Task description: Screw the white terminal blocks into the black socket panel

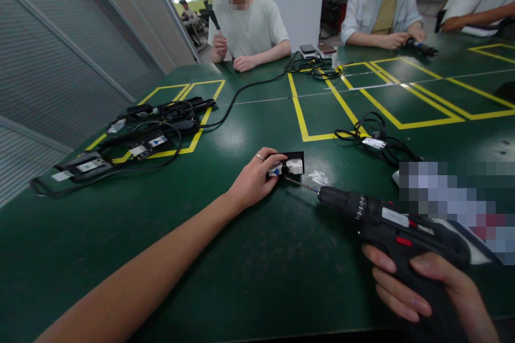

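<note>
My left hand (pixel 257 178), with a ring on one finger, grips a small black box (pixel 299 156) with white labels and holds it on the green table (pixel 225 246). My right hand (pixel 426 284) is wrapped round the handle of a black cordless drill (pixel 358 209) with red buttons. From the drill's chuck a long thin bit (pixel 301 183) points left, its tip at the near side of the box. I cannot tell whether the tip touches a screw there.
Black adapters with cables (pixel 153 134) lie on the left, inside yellow tape outlines. A coiled black cable (pixel 372 136) lies right of centre. More cables (pixel 314 68) and two small devices (pixel 317 51) are farther back. Several people sit across the table. A partly blurred packet (pixel 458 209) lies by the drill.
</note>
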A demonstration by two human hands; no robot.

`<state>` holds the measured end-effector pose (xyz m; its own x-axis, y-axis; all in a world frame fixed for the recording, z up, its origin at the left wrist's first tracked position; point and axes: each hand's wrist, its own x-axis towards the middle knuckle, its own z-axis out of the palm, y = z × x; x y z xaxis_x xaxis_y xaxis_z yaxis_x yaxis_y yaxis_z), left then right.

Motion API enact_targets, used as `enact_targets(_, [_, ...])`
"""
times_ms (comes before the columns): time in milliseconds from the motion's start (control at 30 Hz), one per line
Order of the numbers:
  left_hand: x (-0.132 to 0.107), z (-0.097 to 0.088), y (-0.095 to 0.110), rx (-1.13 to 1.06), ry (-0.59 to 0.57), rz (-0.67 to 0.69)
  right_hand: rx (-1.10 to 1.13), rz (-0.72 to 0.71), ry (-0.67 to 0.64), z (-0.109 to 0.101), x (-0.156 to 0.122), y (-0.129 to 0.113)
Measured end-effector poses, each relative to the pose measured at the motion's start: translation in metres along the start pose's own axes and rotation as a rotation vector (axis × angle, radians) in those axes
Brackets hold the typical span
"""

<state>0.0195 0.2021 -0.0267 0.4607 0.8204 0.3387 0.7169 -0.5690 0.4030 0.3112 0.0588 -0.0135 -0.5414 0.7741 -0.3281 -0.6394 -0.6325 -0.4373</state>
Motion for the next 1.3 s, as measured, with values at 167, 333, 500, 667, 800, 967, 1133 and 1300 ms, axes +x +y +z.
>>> enact_targets(167, [0.0004, 0.0006, 0.0000, -0.026, 0.009, 0.012, -0.013, -0.020, -0.012, -0.0010, 0.0000, -0.0004])
enact_targets(333, [0.0001, 0.0010, -0.0003, -0.018, 0.003, 0.006, -0.001, -0.009, -0.014, -0.0012, 0.0002, -0.0005])
enact_targets(500, [0.0001, 0.0007, 0.0000, -0.009, 0.004, 0.007, -0.018, -0.031, 0.007, -0.0003, -0.0007, 0.0002])
enact_targets(667, [0.0002, -0.0001, 0.0013, -0.011, 0.008, 0.009, -0.002, -0.008, 0.001, -0.0003, -0.0009, 0.0009])
enact_targets(800, [0.0001, 0.0000, 0.0013, -0.019, 0.008, 0.008, -0.005, -0.003, -0.003, -0.0001, -0.0004, 0.0004])
enact_targets(967, [0.0001, -0.0005, 0.0017, -0.026, 0.016, 0.015, -0.007, -0.005, 0.000, -0.0006, 0.0001, 0.0000])
enact_targets(1133, [0.0001, -0.0001, 0.0013, -0.006, 0.011, 0.012, -0.008, 0.006, -0.024, -0.0021, 0.0000, 0.0004])
enact_targets(1300, [0.0000, 0.0011, 0.0005, -0.005, 0.011, 0.015, -0.003, -0.008, -0.038, -0.0028, 0.0000, -0.0001])
